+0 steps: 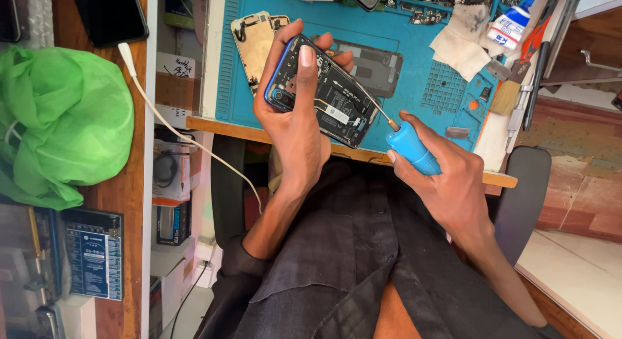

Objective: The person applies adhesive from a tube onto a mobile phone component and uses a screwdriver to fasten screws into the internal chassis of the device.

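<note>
Resting in the left hand (295,122), the opened phone (324,90) is tilted above the blue mat (414,44), with the thumb pressed on its upper part and the fingers wrapped behind. The right hand (447,177), at 4 o'clock from the phone, is closed around a blue screwdriver (408,145) whose thin tip reaches the phone's lower edge. At 10 o'clock a detached back cover (253,41) lies on the mat. The desk (499,179) carries a brush (508,93) at 3 o'clock.
</note>
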